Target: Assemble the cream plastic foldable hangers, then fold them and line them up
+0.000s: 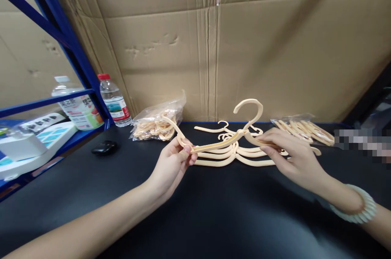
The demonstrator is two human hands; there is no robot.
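Note:
A cream plastic clothes hanger [220,145] is held up over the black table, its hook pointing upward. My left hand [171,164] pinches its left arm, where a curved piece [174,128] juts up and outward; whether that piece is joined on is hidden by my fingers. My right hand [295,159] has its fingers closed round the hanger's right arm and covers that end. Behind and below the held one, several matching hangers [215,163] lie on the table, partly overlapped by it and by my right hand.
Clear bags of cream pieces stand at the back left [155,124] and back right [305,128]. A black mouse [104,148], a red-capped water bottle [113,102] and a blue metal shelf [69,95] with a larger bottle [77,108] are on the left. Cardboard [159,55] walls off the back.

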